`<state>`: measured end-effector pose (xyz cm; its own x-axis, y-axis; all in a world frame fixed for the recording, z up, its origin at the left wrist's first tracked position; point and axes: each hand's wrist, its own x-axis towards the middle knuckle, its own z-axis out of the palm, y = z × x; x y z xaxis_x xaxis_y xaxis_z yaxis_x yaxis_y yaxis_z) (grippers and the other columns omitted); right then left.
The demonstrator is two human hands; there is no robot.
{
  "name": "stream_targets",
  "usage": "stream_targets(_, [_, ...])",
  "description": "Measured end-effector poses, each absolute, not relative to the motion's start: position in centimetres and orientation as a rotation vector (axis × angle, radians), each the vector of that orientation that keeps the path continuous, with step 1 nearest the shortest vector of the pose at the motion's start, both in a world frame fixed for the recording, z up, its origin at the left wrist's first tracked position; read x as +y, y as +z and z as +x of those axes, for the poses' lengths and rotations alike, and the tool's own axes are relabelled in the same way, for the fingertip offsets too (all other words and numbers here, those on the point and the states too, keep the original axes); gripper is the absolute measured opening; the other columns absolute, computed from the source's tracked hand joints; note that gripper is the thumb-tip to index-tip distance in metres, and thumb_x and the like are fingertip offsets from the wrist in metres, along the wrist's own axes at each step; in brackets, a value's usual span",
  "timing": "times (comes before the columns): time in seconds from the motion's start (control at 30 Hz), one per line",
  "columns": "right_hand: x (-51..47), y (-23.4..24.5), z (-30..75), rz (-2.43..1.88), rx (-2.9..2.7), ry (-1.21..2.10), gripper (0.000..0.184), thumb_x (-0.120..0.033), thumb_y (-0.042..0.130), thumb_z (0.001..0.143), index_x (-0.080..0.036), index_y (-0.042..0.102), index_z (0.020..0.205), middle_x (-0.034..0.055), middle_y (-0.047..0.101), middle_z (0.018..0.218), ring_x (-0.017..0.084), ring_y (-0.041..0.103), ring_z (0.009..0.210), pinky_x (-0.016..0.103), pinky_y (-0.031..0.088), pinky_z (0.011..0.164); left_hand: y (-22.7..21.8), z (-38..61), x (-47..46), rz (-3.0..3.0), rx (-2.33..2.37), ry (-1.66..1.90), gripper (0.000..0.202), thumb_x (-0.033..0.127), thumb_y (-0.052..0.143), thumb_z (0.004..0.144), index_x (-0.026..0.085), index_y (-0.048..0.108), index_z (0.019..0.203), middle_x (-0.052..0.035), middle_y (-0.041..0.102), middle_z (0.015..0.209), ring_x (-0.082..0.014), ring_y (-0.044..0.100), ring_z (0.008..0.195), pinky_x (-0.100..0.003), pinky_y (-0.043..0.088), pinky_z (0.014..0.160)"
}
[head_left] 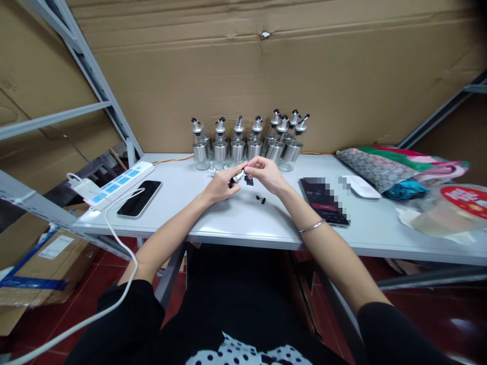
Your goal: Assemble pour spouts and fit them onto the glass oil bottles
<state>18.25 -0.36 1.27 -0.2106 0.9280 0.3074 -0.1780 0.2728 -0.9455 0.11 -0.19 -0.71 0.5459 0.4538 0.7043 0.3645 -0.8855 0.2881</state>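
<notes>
My left hand [222,185] is closed around a silver and black pour spout [238,177] above the table. The fingers of my right hand [266,175] pinch a small black part [248,180] at the spout's tip; whether it is joined to the spout is hard to tell. A couple of small black pieces [263,201] lie on the table just below my hands. Behind them stand several glass oil bottles [238,150] with steel sleeves and silver and black spouts. Something silvery [212,173] on the table is partly hidden by my left hand.
On the left are a power strip [124,181] with a white cable and a dark phone [140,199]. A larger phone [323,200], a white flat object [359,187], a patterned bag [380,165] and a plastic-wrapped tub [445,215] lie right. Cardboard [228,71] backs the table.
</notes>
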Motion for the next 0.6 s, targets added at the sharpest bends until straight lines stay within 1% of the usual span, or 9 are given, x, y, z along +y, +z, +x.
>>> stream_targets(0.1, [-0.56,1.42,18.06,-0.755,-1.360,1.227,0.049,-0.042,0.086,0.045,-0.019,0.050,0.068,-0.0068,0.057,0.055,0.007,0.050,0.048,0.022,0.041,0.049,-0.64,0.20,-0.24,2.660,0.703,1.278,0.063,0.008,0.048,0.065,0.014,0.050,0.128,-0.0074,0.066,0.105,-0.0144,0.062,0.084,-0.024,0.048,0.078])
stream_targets(0.17, [-0.69,1.50,17.96,-0.763,-1.363,1.236,0.050,-0.044,0.086,0.045,-0.019,0.048,0.067,-0.0071,0.055,0.054,0.007,0.049,0.047,0.021,0.041,0.049,-0.62,0.24,-0.26,2.638,0.717,1.283,0.061,0.008,0.049,0.065,0.014,0.052,0.126,-0.0060,0.067,0.100,-0.0134,0.062,0.081,-0.023,0.048,0.076])
stream_targets(0.23, [-0.82,1.58,17.90,-0.765,-1.378,1.245,0.048,-0.046,0.085,0.048,-0.018,0.050,0.067,-0.0066,0.055,0.054,0.007,0.049,0.048,0.021,0.040,0.050,-0.60,0.27,-0.25,2.614,0.740,1.280,0.060,0.008,0.050,0.065,0.013,0.052,0.125,-0.0045,0.067,0.096,-0.0123,0.061,0.077,-0.022,0.048,0.075])
stream_targets(0.3, [-0.98,1.71,17.89,-0.752,-1.394,1.269,0.045,-0.046,0.083,0.052,-0.018,0.052,0.068,-0.0060,0.055,0.055,0.007,0.050,0.050,0.021,0.041,0.052,-0.56,0.25,-0.20,2.594,0.753,1.284,0.059,0.009,0.050,0.066,0.013,0.051,0.125,-0.0046,0.066,0.096,-0.0122,0.061,0.078,-0.022,0.047,0.075])
stream_targets(0.4, [-1.24,2.00,18.00,-0.729,-1.416,1.363,0.043,-0.044,0.083,0.053,-0.017,0.054,0.070,-0.0045,0.058,0.060,0.007,0.053,0.054,0.023,0.043,0.057,-0.47,0.09,-0.08,2.575,0.782,1.303,0.059,0.010,0.050,0.067,0.012,0.049,0.127,-0.0057,0.065,0.099,-0.0123,0.060,0.080,-0.021,0.046,0.076])
stream_targets(0.47, [-1.36,2.15,18.12,-0.726,-1.430,1.434,0.043,-0.042,0.084,0.052,-0.017,0.055,0.072,-0.0033,0.061,0.065,0.009,0.055,0.058,0.024,0.044,0.060,-0.39,-0.03,-0.04,2.561,0.823,1.315,0.059,0.011,0.050,0.068,0.013,0.049,0.127,-0.0048,0.065,0.099,-0.0114,0.059,0.077,-0.021,0.045,0.075])
stream_targets(0.6, [-1.35,2.15,18.35,-0.721,-1.469,1.461,0.044,-0.037,0.084,0.054,-0.017,0.058,0.084,-0.0039,0.061,0.066,0.008,0.053,0.057,0.023,0.041,0.056,-0.28,-0.09,-0.23,2.546,0.857,1.290,0.059,0.011,0.050,0.068,0.015,0.049,0.127,-0.0038,0.065,0.097,-0.0110,0.059,0.077,-0.020,0.045,0.073])
